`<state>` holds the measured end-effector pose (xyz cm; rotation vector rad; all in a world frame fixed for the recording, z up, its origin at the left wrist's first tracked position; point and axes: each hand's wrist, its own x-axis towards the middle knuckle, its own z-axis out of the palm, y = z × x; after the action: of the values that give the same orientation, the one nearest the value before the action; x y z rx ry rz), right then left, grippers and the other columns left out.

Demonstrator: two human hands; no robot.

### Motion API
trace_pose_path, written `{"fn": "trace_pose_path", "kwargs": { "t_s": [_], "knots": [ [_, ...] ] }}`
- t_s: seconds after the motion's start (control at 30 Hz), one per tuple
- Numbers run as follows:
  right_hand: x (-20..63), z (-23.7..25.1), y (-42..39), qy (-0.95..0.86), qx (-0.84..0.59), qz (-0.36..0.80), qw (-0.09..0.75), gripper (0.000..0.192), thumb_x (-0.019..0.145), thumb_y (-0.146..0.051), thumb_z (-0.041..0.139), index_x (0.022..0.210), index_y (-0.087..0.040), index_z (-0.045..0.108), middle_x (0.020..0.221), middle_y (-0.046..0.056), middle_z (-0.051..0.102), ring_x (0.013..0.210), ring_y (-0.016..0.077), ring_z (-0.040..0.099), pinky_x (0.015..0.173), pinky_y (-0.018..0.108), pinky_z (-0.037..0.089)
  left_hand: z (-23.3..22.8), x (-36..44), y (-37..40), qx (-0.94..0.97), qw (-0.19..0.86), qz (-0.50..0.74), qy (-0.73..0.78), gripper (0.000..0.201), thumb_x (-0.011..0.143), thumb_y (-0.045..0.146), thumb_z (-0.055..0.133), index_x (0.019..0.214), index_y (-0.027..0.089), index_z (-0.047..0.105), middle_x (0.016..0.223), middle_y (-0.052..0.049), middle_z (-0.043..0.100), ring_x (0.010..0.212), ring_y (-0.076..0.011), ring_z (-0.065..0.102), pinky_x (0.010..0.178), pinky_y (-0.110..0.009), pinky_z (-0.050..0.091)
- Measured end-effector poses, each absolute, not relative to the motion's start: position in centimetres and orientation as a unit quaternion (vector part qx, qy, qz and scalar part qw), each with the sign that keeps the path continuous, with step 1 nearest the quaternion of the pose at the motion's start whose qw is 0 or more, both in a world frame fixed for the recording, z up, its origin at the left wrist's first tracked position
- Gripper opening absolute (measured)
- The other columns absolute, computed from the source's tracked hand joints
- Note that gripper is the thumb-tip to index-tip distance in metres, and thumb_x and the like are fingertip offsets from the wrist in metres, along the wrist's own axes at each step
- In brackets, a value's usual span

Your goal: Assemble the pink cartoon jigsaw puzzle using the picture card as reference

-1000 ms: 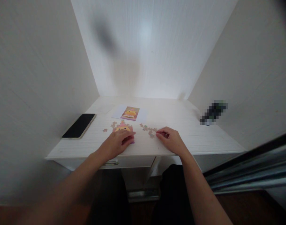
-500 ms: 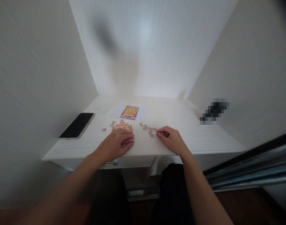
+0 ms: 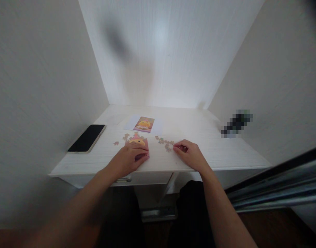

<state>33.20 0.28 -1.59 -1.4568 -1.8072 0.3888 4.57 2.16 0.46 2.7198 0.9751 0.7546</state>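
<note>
"Where are your hands?"

"Both low in the centre of the frame, over the white surface (image 3: 189,125). My left hand (image 3: 132,156) lies across the lower part of the partly joined puzzle (image 3: 144,142), fingers curled. My right hand (image 3: 187,152) is to the right of centre, its fingertips drawn together just beside the loose pieces (image 3: 168,147)."

"Is either grip on something?"

"My left touches the puzzle, but whether it pinches a piece I can't tell; my own fingers cover the spot. I can't tell with the right either: the thumb and fingers nearly meet, and what may be between them is too small to see."

"And the puzzle itself?"

"Just left of the frame's centre. Its top shows a yellow face under pink. A few pieces (image 3: 126,136) sit at its upper left, and a single piece (image 3: 116,143) lies apart, farther left."

"Anything else around?"

"Above the puzzle, a picture card (image 3: 144,124) with a similar yellow figure lies on a white sheet (image 3: 158,128). A phone (image 3: 87,138), dark screen up, is at the left."
</note>
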Motion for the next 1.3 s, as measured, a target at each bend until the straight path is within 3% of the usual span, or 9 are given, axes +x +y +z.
{"fn": "trace_pose_path", "kwargs": {
  "t_s": [0.17, 0.3, 0.47, 0.87, 1.3],
  "knots": [
    [33.3, -1.4, 0.3, -0.713, -0.562, 0.137, 0.396, 0.016, 0.087, -0.030, 0.061, 0.090, -0.020, 0.072, 0.084, 0.004, 0.070, 0.070, 0.0162, 0.059, 0.066, 0.030, 0.047, 0.4, 4.6, 2.0, 0.904, 0.081, 0.264, 0.326, 0.019, 0.092, 0.029, 0.056, 0.099, 0.022, 0.072, 0.110, -0.005, 0.069, 0.107, -0.0204, 0.061, 0.098, -0.037, 0.048],
    [31.3, -0.9, -0.3, -0.732, -0.536, 0.043, 0.419, 0.012, 0.089, -0.026, 0.059, 0.089, -0.019, 0.070, 0.089, 0.007, 0.069, 0.085, 0.0207, 0.061, 0.081, 0.035, 0.048, 0.3, 4.5, 1.9, 0.897, 0.079, 0.269, 0.342, 0.019, 0.090, 0.029, 0.058, 0.104, 0.021, 0.068, 0.113, -0.008, 0.066, 0.110, -0.0230, 0.059, 0.099, -0.040, 0.047],
    [25.8, -0.4, -1.1, -0.827, -0.450, 0.034, 0.336, 0.015, 0.090, -0.024, 0.059, 0.101, -0.020, 0.069, 0.102, 0.007, 0.070, 0.100, 0.0226, 0.059, 0.098, 0.041, 0.042, 0.5, 4.4, 1.7, 0.880, 0.118, 0.278, 0.366, 0.020, 0.088, 0.029, 0.060, 0.106, 0.020, 0.063, 0.109, -0.008, 0.067, 0.101, -0.0221, 0.063, 0.091, -0.038, 0.052],
    [23.9, -0.5, -0.2, -0.855, -0.431, 0.056, 0.284, 0.019, 0.093, -0.020, 0.056, 0.103, -0.023, 0.072, 0.106, 0.005, 0.070, 0.099, 0.0213, 0.059, 0.093, 0.039, 0.045, 0.5, 4.0, 1.9, 0.884, 0.122, 0.280, 0.354, 0.018, 0.086, 0.020, 0.060, 0.096, 0.022, 0.074, 0.106, -0.004, 0.070, 0.100, -0.0191, 0.065, 0.092, -0.032, 0.053],
    [23.3, -0.7, -1.3, -0.858, -0.440, 0.022, 0.262, 0.022, 0.092, -0.023, 0.055, 0.110, -0.022, 0.068, 0.112, 0.008, 0.069, 0.104, 0.0278, 0.055, 0.093, 0.047, 0.043, -0.1, 3.8, 1.5, 0.888, 0.106, 0.282, 0.347, 0.019, 0.088, 0.020, 0.056, 0.099, 0.020, 0.072, 0.107, -0.007, 0.069, 0.106, -0.0226, 0.063, 0.096, -0.038, 0.053]
  ]
}}
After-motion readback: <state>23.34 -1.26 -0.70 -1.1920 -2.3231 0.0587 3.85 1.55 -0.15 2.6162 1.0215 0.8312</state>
